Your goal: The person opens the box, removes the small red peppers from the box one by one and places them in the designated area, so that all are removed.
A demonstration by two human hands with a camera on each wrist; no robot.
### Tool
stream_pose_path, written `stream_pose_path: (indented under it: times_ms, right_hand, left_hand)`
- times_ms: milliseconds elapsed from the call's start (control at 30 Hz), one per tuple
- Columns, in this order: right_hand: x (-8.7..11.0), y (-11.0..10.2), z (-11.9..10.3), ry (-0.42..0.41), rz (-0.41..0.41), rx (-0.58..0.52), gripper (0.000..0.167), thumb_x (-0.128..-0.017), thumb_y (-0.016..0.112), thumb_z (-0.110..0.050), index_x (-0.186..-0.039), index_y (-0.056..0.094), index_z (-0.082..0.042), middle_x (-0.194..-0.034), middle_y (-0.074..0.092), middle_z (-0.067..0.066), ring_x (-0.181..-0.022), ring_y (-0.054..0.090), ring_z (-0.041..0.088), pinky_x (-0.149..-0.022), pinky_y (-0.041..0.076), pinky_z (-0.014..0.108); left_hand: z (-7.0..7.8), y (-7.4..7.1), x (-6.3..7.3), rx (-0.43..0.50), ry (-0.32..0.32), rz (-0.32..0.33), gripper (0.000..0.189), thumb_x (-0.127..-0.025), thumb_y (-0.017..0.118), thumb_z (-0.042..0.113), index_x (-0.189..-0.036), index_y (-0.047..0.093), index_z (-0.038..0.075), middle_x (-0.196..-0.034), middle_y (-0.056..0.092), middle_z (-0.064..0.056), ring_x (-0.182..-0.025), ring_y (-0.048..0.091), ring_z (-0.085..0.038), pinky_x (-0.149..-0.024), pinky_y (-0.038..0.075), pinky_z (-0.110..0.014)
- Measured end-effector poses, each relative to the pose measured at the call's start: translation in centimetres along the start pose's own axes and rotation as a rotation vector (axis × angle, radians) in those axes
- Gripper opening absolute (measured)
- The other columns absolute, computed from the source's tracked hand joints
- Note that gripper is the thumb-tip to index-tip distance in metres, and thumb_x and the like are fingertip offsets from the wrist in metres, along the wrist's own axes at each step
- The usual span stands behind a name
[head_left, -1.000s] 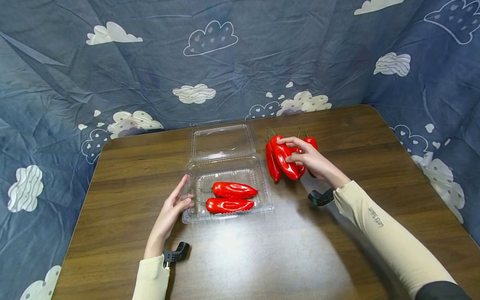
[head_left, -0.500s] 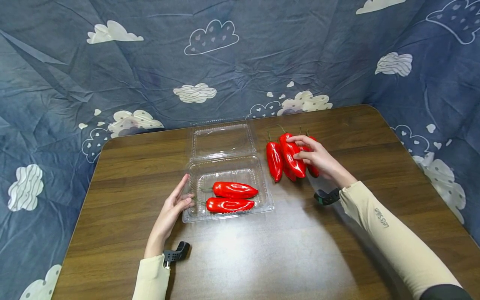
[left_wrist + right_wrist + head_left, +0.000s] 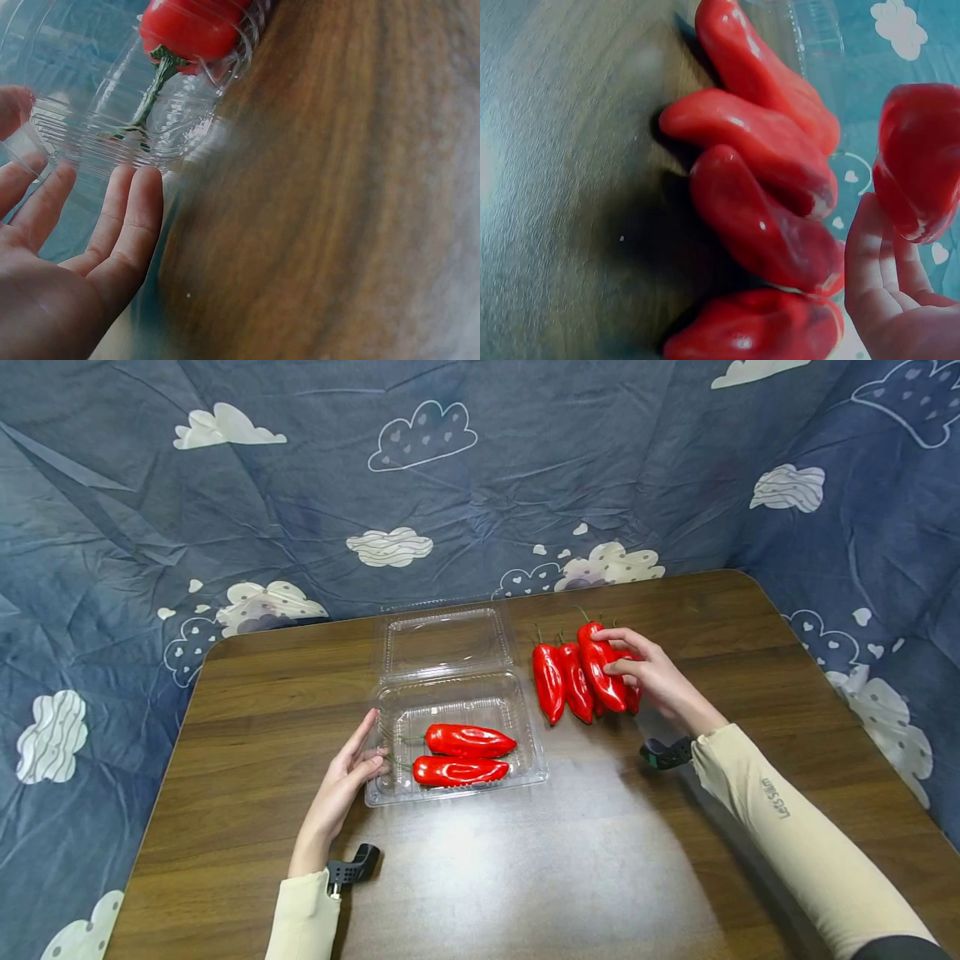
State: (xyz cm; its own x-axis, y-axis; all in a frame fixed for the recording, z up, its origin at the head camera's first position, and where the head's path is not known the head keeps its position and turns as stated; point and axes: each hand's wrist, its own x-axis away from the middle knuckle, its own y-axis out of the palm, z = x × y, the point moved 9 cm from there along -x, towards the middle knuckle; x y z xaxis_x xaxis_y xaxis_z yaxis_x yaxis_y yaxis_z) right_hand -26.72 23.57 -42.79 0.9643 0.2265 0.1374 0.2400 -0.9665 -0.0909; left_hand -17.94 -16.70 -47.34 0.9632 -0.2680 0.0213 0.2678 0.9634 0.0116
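In the head view my right hand [image 3: 656, 681] pinches a glossy red chili pepper [image 3: 600, 668] by its side, its green stem pointing to the back. The right wrist view shows this held pepper [image 3: 919, 157] raised over a row of several like it, among them a red pepper [image 3: 761, 157] lying on the table. My left hand [image 3: 341, 781] touches the left wall of a clear plastic clamshell box [image 3: 528, 727] with fairly straight fingertips [image 3: 146, 187]. Inside the box two red peppers lie side by side, the back one [image 3: 468, 741] and the front one [image 3: 459, 771], stems to the left.
The box's lid [image 3: 446, 643] lies folded open towards the back edge of the brown wooden table [image 3: 255, 735]. A blue cloud-print cloth [image 3: 300, 510] hangs behind and beside the table. Each wrist carries a black camera mount, such as the left mount [image 3: 352, 866].
My right hand has shifted to the right over the row with the pepper in its grip, uncovering more of the peppers on the left. The left hand and the box have stayed put.
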Motion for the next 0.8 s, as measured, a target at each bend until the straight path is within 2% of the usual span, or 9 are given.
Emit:
stream_pose_path:
  times_ms: [333, 800]
  right_hand:
    - [0.2, -1.3, 0.4, -0.015, 0.030, -0.025, 0.040, -0.094, 0.051, -0.001, -0.130, 0.053, -0.016, -0.126, 0.041, 0.009, -0.106, 0.045, 0.021, -0.074, 0.053, 0.024]
    - [0.5, -3.2, 0.6, -0.063, 0.092, -0.047, 0.041, -0.093, 0.049, 0.002, -0.130, 0.056, -0.014, -0.123, 0.044, 0.007, -0.102, 0.047, 0.020, -0.070, 0.053, 0.022]
  left_hand:
    - [0.0, 0.0, 0.1, -0.007, -0.008, 0.002, 0.065, -0.095, 0.048, 0.000, -0.153, 0.019, 0.009, -0.158, 0.013, -0.008, -0.119, 0.045, -0.033, -0.090, 0.047, -0.027]
    - [0.0, 0.0, 0.0, -0.006, -0.006, 0.002, 0.065, -0.095, 0.048, 0.000, -0.153, 0.019, 0.009, -0.158, 0.014, -0.008, -0.119, 0.046, -0.031, -0.090, 0.047, -0.026]
